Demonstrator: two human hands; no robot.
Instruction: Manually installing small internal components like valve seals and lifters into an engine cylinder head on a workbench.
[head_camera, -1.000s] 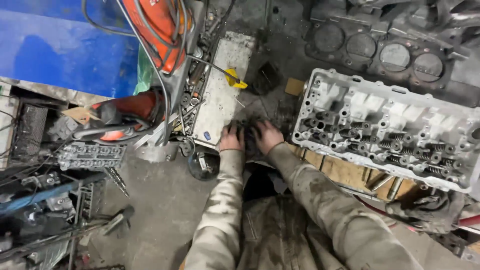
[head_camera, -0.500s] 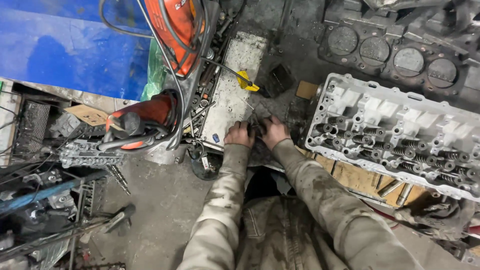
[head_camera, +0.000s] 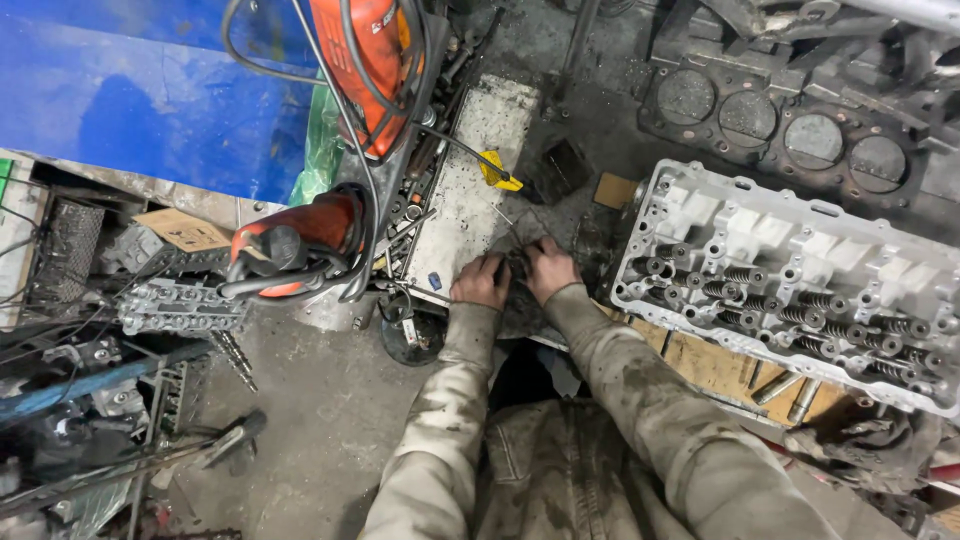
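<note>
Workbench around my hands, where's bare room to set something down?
Bare patches: the speckled grey metal plate above the left hand, and concrete floor beside the left sleeve. Crowded: silver cylinder head beside the right hand, orange power tool.

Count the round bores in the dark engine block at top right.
4 show, in a row on the block: at and. More may be hidden.

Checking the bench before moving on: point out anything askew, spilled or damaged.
Nothing is plainly broken. The bench is coated in dark grime, and both hands, left hand and right hand, close on a small dark part. Loose bolts lie under the cylinder head.
</note>
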